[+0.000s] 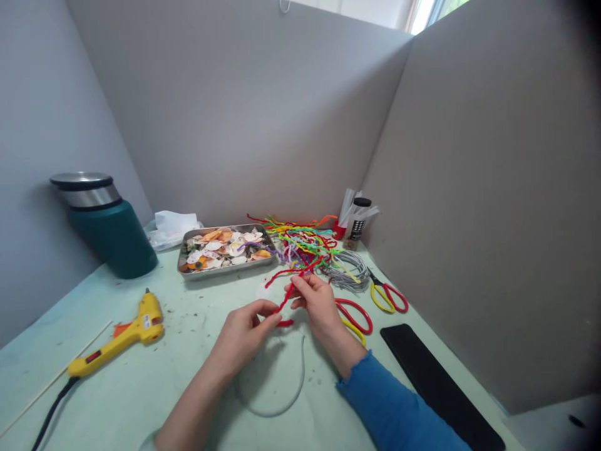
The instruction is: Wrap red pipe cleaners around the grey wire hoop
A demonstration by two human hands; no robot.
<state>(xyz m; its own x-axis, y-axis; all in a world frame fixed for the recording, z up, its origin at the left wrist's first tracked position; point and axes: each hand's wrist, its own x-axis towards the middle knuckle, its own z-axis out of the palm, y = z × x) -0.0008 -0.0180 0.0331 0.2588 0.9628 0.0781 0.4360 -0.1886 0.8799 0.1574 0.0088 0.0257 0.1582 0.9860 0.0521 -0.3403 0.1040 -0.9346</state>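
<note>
A fuzzy red pipe cleaner (285, 302) stretches between my two hands above the middle of the table. My left hand (246, 331) pinches its lower part, and a short red end sticks out past the fingertips. Higher up, my right hand (319, 307) grips it between thumb and fingers. Below the hands a curved piece of grey wire (297, 394) lies on the table, partly hidden by my left forearm. Just right of my right hand are red and yellow scissor handles (355, 315); the blades are hidden. Behind the hands spreads a pile of colourful pipe cleaners (305, 241).
A metal tray (225, 274) of shells stands at the back, beside a coil of grey wire (350, 270) and more scissors (389, 295). At left are a yellow glue gun (126, 335), a thin stick (51, 382) and a teal bottle (113, 238). A black flat object (436, 382) lies right.
</note>
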